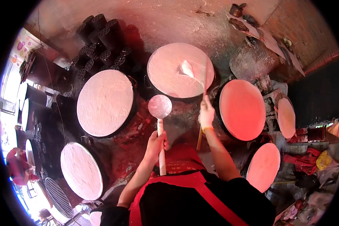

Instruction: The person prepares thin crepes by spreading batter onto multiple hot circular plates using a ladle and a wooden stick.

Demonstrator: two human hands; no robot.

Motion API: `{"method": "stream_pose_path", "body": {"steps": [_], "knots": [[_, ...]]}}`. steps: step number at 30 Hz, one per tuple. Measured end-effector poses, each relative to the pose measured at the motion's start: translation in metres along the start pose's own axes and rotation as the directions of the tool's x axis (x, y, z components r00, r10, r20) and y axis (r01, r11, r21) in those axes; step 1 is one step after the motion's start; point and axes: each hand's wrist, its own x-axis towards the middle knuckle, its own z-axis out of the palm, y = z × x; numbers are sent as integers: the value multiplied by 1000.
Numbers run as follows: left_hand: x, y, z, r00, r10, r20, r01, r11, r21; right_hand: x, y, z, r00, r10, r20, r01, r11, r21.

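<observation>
My left hand (156, 145) is closed around the pale handle of a ladle (160, 106), its round bowl turned up in front of me. My right hand (206, 115), with a yellow band at the wrist, grips a long-handled batter spreader (205, 81). The spreader reaches over the right part of the far round griddle (169, 71), which is coated with pale batter. Near the middle of that griddle, a white fold of batter (187, 69) lies beside a small dark patch. Whether the spreader touches the batter is hard to tell.
More batter-covered round griddles stand at the left (105, 103), near left (81, 171), right (243, 109) and near right (264, 165). Black perforated coal briquettes (98, 41) are stacked against the back wall. A littered board (265, 41) juts out at the back right.
</observation>
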Motion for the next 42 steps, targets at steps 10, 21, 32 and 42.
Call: {"method": "stream_pose_path", "body": {"steps": [10,21,32,42], "knots": [[5,13,-1,999,-27,35,25,998,51,25,-34,-13,960,147,240,-134,989,-67],[178,71,13,944,327,-37,-243,768,593,-91,14,-61,974,-192,119,202,977,-72],[146,123,39,663,-359,657,725,524,-446,-69,-86,-22,780,398,483,-580,749,320],[40,96,-59,933,-252,257,249,968,44,-115,-61,3,934,-53,353,149,957,-250]]}}
